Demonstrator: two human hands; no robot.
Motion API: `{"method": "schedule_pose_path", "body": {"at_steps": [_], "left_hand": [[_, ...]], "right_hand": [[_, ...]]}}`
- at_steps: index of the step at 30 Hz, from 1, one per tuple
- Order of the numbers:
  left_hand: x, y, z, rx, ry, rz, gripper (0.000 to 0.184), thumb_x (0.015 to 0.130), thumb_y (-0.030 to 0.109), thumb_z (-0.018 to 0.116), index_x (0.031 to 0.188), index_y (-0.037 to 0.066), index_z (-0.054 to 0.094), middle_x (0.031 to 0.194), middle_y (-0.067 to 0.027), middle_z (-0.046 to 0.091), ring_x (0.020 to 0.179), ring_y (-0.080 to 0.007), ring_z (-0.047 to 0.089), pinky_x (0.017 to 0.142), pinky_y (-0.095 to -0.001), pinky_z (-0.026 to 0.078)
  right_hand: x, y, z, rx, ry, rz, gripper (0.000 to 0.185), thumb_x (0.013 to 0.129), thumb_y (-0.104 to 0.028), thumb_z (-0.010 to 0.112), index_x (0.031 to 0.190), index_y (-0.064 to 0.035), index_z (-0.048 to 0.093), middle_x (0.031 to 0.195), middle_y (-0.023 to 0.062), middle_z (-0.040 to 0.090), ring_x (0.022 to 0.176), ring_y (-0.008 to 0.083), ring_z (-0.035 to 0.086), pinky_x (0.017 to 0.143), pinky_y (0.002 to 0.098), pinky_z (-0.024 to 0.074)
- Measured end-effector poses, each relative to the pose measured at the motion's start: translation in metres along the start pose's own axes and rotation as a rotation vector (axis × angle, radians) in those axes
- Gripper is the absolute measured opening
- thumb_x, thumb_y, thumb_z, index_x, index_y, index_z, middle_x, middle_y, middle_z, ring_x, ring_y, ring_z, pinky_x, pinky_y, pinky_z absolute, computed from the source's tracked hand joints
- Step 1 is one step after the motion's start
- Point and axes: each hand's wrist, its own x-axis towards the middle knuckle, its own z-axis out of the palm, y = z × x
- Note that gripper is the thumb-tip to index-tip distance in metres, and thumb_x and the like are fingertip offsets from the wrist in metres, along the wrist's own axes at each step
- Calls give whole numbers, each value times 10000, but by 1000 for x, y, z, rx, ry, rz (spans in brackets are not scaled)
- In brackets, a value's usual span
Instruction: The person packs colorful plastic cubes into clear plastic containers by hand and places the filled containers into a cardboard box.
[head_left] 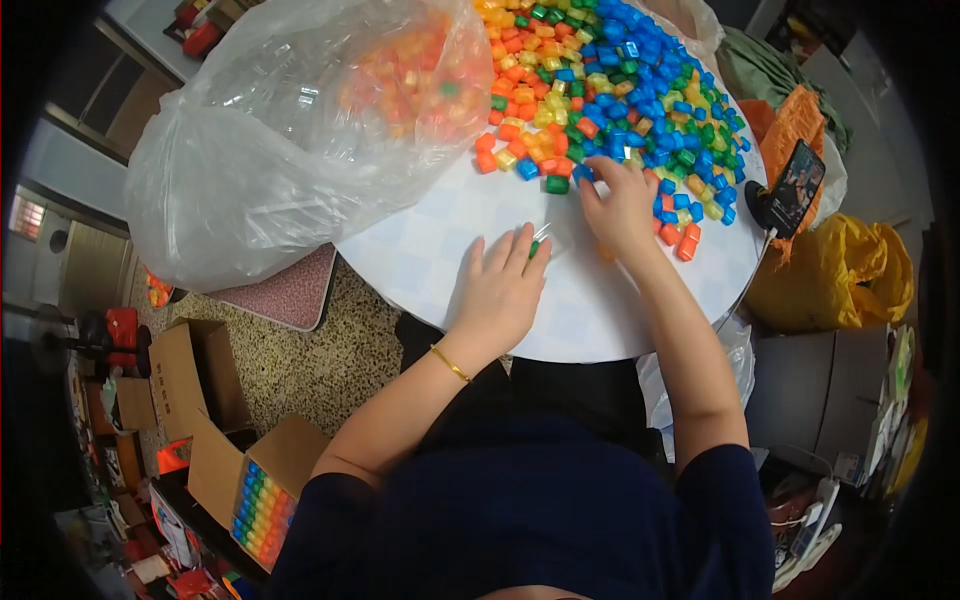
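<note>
My left hand (500, 293) rests palm down on the round white table (410, 245). Its thumb and index finger close on the near end of a clear plastic case (550, 238), and a green block (534, 249) shows beside the fingertips. Farther right, my right hand (622, 205) pinches a small translucent blue block (583, 173) at the edge of the pile. Loose blocks (640, 95) in blue, green, yellow, orange and red spread over the back of the table. An orange block (606, 252) lies under my right wrist, partly hidden.
A big clear plastic bag (270, 190) of blocks covers the table's left side. A phone (797, 190) stands at the right edge, near a yellow bag (840, 275). On the floor at lower left, an open carton (215, 465) contains rows of coloured blocks.
</note>
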Motion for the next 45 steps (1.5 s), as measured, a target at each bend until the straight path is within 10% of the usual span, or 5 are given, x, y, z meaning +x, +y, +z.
{"method": "schedule_pose_path", "body": {"at_steps": [21,32,37,40,45], "left_hand": [[-19,-58,-23,200,0,-210,452,861,206,533,1302,113,499,1370,-118,452,1223,-287,452,1012,-534,324],[58,-145,-90,-171,475,-198,210,823,139,600,954,-24,620,1042,-233,613,922,-384,582,831,-439,459],[154,-197,-47,-143,479,-379,398,894,268,537,1164,-25,514,1055,-261,607,1004,-396,576,839,-458,456],[163,-201,-31,-45,133,-637,516,888,381,544,1224,-3,460,1072,-277,598,1040,-403,569,841,-474,452],[138,-252,-28,-145,636,-458,491,801,251,713,1144,-25,495,883,-124,636,772,-243,604,743,-326,483]], "right_hand": [[48,-45,93,-293,-90,-212,259,835,-272,549,997,-85,625,1097,100,576,1121,276,515,1034,594,255],[-42,21,-3,-324,-208,49,673,916,-431,483,1476,-153,233,1539,162,150,1432,313,115,1062,643,26],[-33,1,12,-149,-102,-17,648,912,-408,500,1449,-116,287,1536,159,160,1428,333,114,1064,636,-18],[-42,0,-8,-8,-105,-1,606,883,-312,568,1403,-90,350,1502,164,241,1412,336,177,1075,620,26],[-56,67,-48,297,86,54,292,860,-103,620,1126,1,564,1199,134,548,1132,246,516,954,322,400]]}}
